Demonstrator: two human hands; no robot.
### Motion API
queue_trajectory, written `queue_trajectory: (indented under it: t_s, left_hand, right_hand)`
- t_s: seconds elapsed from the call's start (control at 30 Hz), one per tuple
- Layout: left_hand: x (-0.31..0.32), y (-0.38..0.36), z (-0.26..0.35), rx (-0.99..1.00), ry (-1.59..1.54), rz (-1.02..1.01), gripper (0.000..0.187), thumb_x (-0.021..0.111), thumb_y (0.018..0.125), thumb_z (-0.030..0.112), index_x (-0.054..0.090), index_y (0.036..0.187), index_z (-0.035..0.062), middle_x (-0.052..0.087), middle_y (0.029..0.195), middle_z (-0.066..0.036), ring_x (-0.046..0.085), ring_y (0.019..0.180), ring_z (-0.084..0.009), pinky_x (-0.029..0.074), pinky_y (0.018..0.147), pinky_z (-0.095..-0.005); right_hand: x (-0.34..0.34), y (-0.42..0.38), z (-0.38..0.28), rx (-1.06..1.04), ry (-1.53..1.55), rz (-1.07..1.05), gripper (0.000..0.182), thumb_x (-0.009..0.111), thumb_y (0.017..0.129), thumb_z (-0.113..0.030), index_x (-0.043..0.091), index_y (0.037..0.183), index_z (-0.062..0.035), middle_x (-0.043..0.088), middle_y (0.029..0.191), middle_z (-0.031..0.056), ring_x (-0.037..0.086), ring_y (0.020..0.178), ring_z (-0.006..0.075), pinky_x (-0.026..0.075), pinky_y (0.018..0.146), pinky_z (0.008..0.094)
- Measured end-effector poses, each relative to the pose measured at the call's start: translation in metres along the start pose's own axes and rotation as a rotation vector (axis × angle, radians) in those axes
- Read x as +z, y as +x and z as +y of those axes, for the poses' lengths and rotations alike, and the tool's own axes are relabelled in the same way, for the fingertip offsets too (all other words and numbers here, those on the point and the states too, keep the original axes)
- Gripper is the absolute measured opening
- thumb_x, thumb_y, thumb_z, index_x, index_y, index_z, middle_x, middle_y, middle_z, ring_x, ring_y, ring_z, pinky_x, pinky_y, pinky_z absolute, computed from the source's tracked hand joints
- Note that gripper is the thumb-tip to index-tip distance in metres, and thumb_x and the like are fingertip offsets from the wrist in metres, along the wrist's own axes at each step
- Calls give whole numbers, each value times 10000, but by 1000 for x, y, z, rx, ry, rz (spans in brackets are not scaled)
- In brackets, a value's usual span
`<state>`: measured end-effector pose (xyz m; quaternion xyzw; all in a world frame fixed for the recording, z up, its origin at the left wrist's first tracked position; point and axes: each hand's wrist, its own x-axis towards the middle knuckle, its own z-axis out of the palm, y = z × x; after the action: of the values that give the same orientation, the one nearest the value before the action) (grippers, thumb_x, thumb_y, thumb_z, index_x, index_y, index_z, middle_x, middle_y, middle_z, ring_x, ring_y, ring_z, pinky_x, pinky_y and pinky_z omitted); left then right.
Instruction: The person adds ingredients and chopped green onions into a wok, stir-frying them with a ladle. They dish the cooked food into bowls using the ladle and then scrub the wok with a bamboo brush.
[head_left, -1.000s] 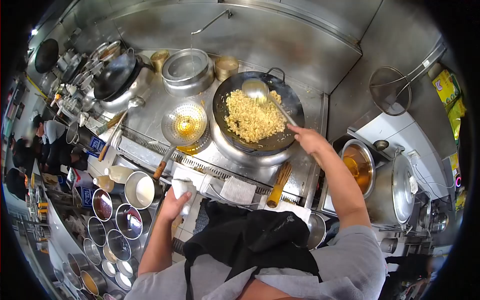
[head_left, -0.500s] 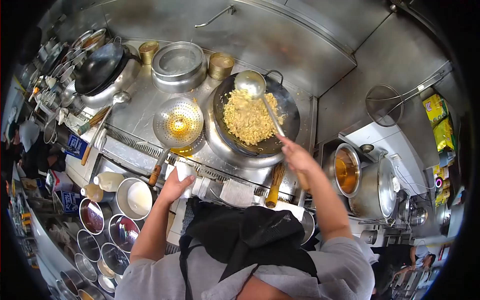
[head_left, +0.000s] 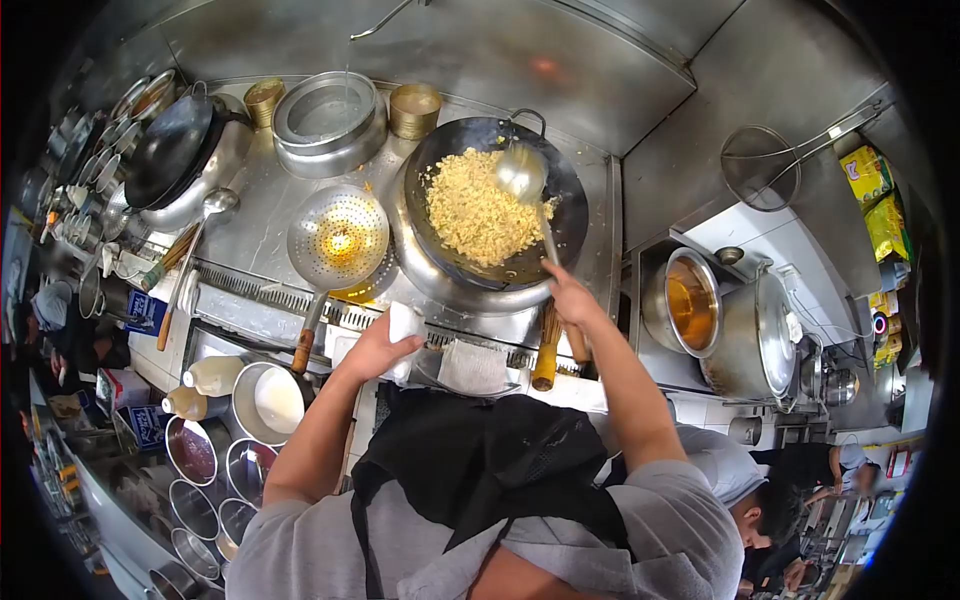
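The wok looks heavy and probably hot, so its edge calls for padding. Loose, soft food lies in its middle. The ladle, likely stiff and fairly light, tilts over the food; the right hand, at the wok's near-right side, grips its handle. Near-left of the wok, the left hand pinches a soft cloth, how firmly is hard to tell.

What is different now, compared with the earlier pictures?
The ladle, gripped by the right hand, has shifted rightward within the wok. The left hand, holding the white cloth, has moved rightward, nearer the wok. A co-worker has come into view by the right shoulder. Both grips and the strainer stayed.
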<state>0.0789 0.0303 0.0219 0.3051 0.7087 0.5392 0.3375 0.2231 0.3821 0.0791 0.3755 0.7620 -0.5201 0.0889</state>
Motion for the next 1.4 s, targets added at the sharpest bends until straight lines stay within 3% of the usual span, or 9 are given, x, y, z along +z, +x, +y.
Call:
queue_trajectory:
  t_s: [0.17, 0.3, 0.37, 0.63, 0.8, 1.0, 1.17, 1.3, 1.4]
  left_hand:
    - [11, 8, -10, -139, -342, 35, 510, 681, 898, 282, 516, 1278, -16, 642, 1151, -133, 601, 1031, -220, 472, 923, -355]
    - [60, 72, 1, -387, -770, 141, 546, 604, 976, 443, 496, 1302, 19, 661, 1059, -80, 649, 908, -184, 547, 793, -372]
    - [85, 119, -17, -415, -819, 91, 479, 518, 994, 528, 543, 1160, 79, 658, 949, -85, 670, 813, -220, 568, 701, -440]
    - [119, 182, -24, -545, -641, 290, 195, 684, 845, 246, 604, 950, 102, 652, 813, -61, 644, 638, -230, 487, 496, -412]
    - [116, 131, -8, -516, -633, 187, 192, 617, 909, 240, 610, 1054, 116, 671, 886, -65, 651, 738, -229, 523, 626, -454]
    - [95, -39, -23, -427, -601, 218, 256, 580, 914, 154, 613, 1140, 36, 691, 973, -128, 675, 865, -268, 547, 758, -394]
    - [110, 81, 89, -591, -797, 284, 181, 606, 919, 229, 589, 935, 50, 641, 797, -97, 643, 672, -252, 511, 543, -407]
    - [134, 123, -51, -318, -750, 172, 198, 618, 897, 149, 587, 1076, 71, 654, 909, -89, 645, 759, -223, 517, 628, -384]
    - [131, 33, -19, -278, -735, 237, 442, 526, 876, 1, 494, 1315, 39, 631, 1191, -116, 653, 1065, -233, 533, 909, -345]
  right_hand:
    - [-75, -44, -1, 118, -91, -142, 589, 426, 1037, -114, 292, 1555, -359, 422, 661, -9, 357, 439, 92, 348, 400, 257]
    - [-58, 47, 36, -513, -657, 441, 761, 448, 923, -94, 125, 1595, -247, 692, 955, 257, 695, 823, 383, 555, 764, 467]
    - [-2, 41, -27, -23, -581, 310, 859, 462, 859, -66, 45, 1595, -218, 635, 1123, 347, 635, 1060, 466, 493, 946, 483]
    - [-9, -65, 51, -77, -851, -62, 962, 467, 850, 15, 10, 1569, -431, 669, 995, 316, 683, 926, 430, 527, 826, 516]
    - [-52, -68, 33, -103, -1143, 125, 929, 497, 854, 29, 104, 1577, -401, 708, 929, 190, 709, 842, 340, 552, 745, 485]
    - [-69, -162, 21, -161, -903, 33, 899, 525, 847, -3, 164, 1567, -403, 685, 948, 243, 669, 822, 425, 527, 755, 492]
    - [-92, -217, 28, 34, -390, -362, 922, 506, 804, -11, 149, 1577, -365, 661, 1117, 257, 672, 838, 436, 517, 821, 506]
    - [-46, -111, 94, -125, -992, 44, 924, 505, 875, 0, 86, 1555, -464, 677, 945, 247, 675, 825, 411, 538, 762, 508]
    - [-39, -113, 62, -105, -1017, 159, 917, 538, 869, 0, 135, 1555, -456, 668, 998, 224, 684, 930, 389, 543, 805, 498]
